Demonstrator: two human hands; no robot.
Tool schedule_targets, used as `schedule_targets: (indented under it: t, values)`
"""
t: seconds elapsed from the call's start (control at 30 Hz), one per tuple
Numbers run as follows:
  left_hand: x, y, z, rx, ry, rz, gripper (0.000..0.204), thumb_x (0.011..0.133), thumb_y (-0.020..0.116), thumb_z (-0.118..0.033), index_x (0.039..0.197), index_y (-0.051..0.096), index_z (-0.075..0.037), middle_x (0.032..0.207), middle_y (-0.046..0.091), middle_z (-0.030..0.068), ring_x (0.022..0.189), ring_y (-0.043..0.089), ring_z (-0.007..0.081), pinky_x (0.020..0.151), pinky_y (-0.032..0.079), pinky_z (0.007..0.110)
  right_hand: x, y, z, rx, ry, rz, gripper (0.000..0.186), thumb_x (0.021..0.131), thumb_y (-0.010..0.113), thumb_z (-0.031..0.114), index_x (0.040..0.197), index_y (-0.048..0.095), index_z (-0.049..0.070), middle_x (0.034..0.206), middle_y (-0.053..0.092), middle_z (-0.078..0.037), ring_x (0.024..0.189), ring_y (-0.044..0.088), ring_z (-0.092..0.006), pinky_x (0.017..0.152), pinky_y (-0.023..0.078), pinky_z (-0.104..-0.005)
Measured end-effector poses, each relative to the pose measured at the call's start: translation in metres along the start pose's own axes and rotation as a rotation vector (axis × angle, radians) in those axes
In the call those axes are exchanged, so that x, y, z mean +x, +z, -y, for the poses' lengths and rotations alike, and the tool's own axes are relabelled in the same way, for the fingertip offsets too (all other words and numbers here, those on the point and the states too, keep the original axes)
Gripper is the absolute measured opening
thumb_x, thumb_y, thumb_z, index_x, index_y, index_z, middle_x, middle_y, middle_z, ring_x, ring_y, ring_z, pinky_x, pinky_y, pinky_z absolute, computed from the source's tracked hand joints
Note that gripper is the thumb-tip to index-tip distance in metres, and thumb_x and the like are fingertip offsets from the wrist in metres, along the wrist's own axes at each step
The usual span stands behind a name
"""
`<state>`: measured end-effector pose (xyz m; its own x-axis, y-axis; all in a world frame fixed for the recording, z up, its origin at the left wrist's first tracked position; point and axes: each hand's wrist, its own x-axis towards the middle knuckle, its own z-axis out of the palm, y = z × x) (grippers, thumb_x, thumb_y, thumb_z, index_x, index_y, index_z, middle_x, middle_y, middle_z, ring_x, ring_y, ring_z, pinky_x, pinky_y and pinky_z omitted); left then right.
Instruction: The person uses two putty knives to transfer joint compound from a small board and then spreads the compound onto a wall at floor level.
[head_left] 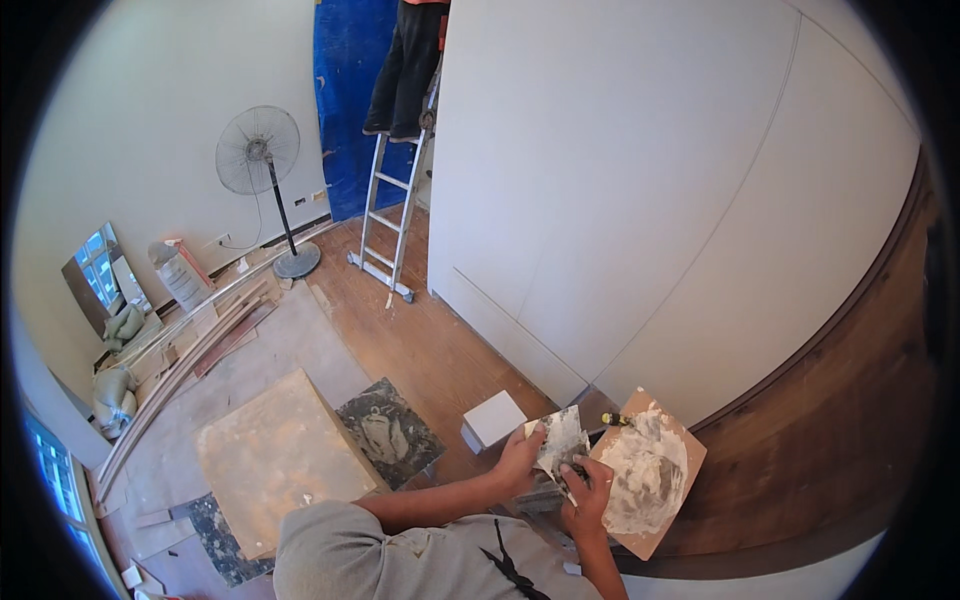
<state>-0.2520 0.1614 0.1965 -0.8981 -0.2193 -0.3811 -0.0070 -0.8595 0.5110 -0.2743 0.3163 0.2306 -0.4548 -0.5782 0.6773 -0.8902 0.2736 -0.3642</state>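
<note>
My left hand [518, 462] is closed on the edge of a thin flat plate [563, 440] smeared with white putty. Close by its lower right side, my right hand [590, 488] has its fingers bent together, with a narrow pale edge showing at them. What that hand grips is mostly hidden. Just right of my hands lies a brown board [688, 448] bearing a thick spread of off-white putty [640, 470]. A yellow-and-black handle [613, 419] rests at the board's upper left edge. Left of the plate stands a white box [493, 418].
A large pale wall panel [640, 200] rises ahead. Someone in dark trousers [400, 70] stands on a stepladder [385, 220]. A pedestal fan [260, 150], long trim strips [200, 350], a square tan board [285, 450] and a dark stained sheet [392, 430] are to the left.
</note>
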Motion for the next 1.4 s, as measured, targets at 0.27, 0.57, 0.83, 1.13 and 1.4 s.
schedule_targets:
  t: [0.27,0.57,0.83,1.13,1.4]
  values:
    - [-0.049,-0.041,-0.081,-0.195,0.11,-0.011,0.024,0.103,0.044,-0.026,0.117,0.047,-0.006,0.104,0.062,0.0092,0.089,0.066,0.0207,0.074,0.056,0.037,0.0,0.046,0.015,-0.112,0.089,0.143,0.034,0.077,0.055,0.0,0.108,0.066,0.002,0.108,0.06,-0.015,0.099,0.054,-0.0311,0.087,0.045,-0.0397]
    - [-0.079,-0.112,-0.085,0.04,-0.279,0.299,0.031,0.103,0.045,-0.026,0.128,0.047,-0.008,0.115,0.06,0.0048,0.102,0.062,0.0166,0.088,0.052,0.034,0.003,0.078,-0.002,1.993,0.683,0.001,0.039,0.098,0.054,0.034,0.124,0.052,0.005,0.108,0.063,-0.007,0.093,0.063,-0.0201,0.079,0.054,-0.0375]
    - [-0.09,-0.145,-0.123,-0.063,-0.155,0.36,0.032,0.102,0.044,-0.027,0.125,0.051,-0.005,0.111,0.063,0.0095,0.099,0.064,0.0201,0.087,0.054,0.037,-0.047,0.078,0.023,1.011,1.263,0.205,0.034,0.096,0.061,0.024,0.123,0.058,0.005,0.11,0.064,-0.003,0.098,0.06,-0.0119,0.085,0.051,-0.0308]
    - [-0.106,-0.16,-0.094,0.143,-0.259,0.071,0.043,0.103,0.04,-0.034,0.133,0.047,-0.004,0.121,0.061,0.0091,0.106,0.063,0.0207,0.091,0.051,0.038,-0.131,-0.026,-0.041,0.759,1.403,-0.735,0.033,0.095,0.059,0.018,0.126,0.056,0.004,0.117,0.063,-0.007,0.104,0.062,-0.0174,0.085,0.053,-0.0363]
    - [-0.101,-0.14,-0.067,0.255,-0.331,0.09,0.042,0.1,0.047,-0.033,0.129,0.05,-0.002,0.12,0.062,0.0098,0.108,0.061,0.0234,0.094,0.049,0.04,-0.135,-0.088,-0.109,-0.649,0.742,0.204,0.038,0.078,0.062,0.007,0.115,0.065,0.014,0.116,0.064,-0.008,0.105,0.059,-0.0326,0.094,0.045,-0.0399]
